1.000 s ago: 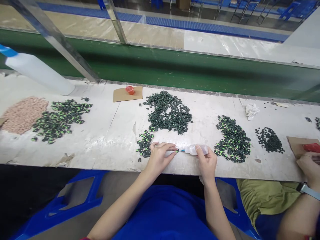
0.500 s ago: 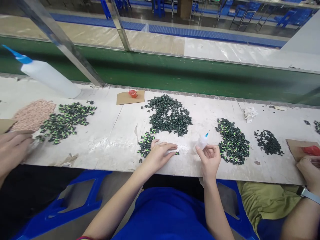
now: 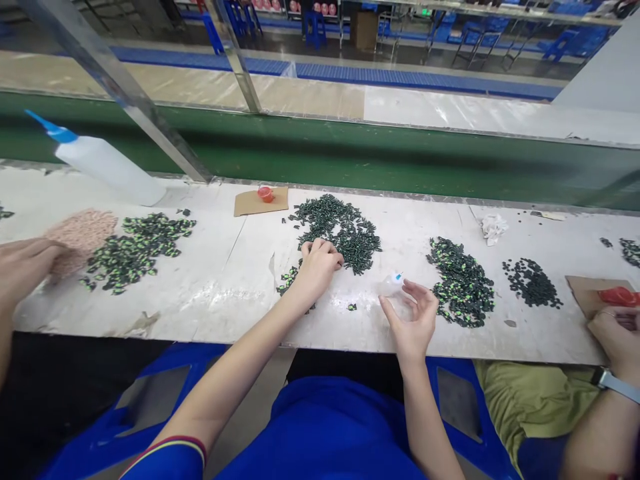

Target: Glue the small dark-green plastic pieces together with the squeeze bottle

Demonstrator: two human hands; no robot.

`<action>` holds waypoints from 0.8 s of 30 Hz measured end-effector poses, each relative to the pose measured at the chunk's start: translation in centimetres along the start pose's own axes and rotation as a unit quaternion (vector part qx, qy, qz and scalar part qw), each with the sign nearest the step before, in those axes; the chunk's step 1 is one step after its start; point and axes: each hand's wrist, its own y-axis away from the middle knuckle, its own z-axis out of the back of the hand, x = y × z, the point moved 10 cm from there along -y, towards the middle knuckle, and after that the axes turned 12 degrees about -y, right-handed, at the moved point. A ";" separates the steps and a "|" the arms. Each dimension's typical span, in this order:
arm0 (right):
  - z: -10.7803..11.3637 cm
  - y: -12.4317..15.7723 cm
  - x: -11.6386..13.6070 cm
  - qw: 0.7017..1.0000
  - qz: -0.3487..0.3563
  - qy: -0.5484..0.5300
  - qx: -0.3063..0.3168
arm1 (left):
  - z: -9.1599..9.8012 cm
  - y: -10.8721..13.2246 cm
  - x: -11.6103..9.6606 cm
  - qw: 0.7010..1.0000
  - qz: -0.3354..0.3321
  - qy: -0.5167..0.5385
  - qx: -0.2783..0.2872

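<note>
Big bottle: a white big bottle [image 3: 107, 167] with a blue spout leans at the far left of the bench [image 3: 225, 267]; its contents cannot be seen.
Red cup: a red cup [image 3: 265, 194] sits on a cardboard scrap [image 3: 250, 202]; its contents are too small to tell.
Small bottle: a clear, blue-tipped small bottle [image 3: 393, 285] lies on the bench just beyond the right hand's fingertips.
Right hand: the right hand [image 3: 413, 319] has its fingers spread, gripping nothing.
Left hand: the left hand [image 3: 317, 263] has its fingers curled onto the dark green pile [image 3: 340, 227]; whether they pinch a piece cannot be told.

The worn white bench [image 3: 210, 280] is covered with a central heap [image 3: 340, 227] of dark parts, a green-flecked left heap [image 3: 135, 250] and right heap [image 3: 460, 280], a pink heap [image 3: 83, 233], a small bottle [image 3: 393, 283], cardboard [image 3: 250, 202] and crumpled tissue [image 3: 493, 227].
</note>
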 end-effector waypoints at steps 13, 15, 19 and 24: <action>-4.9 3.9 -2.4 0.964 -0.186 -0.160 0.106 | 2.2 4.1 -3.8 0.957 -0.020 0.289 0.001; -4.9 3.9 -3.0 0.952 -0.215 -0.202 0.083 | 1.9 4.8 -4.2 0.932 0.000 0.362 0.012; -4.5 3.7 -3.9 0.941 -0.256 -0.208 0.070 | 0.7 5.9 -4.2 0.916 0.013 0.398 0.035; -3.4 3.5 -4.4 0.947 -0.267 -0.166 0.061 | -0.3 7.6 -3.4 0.980 0.023 0.195 0.014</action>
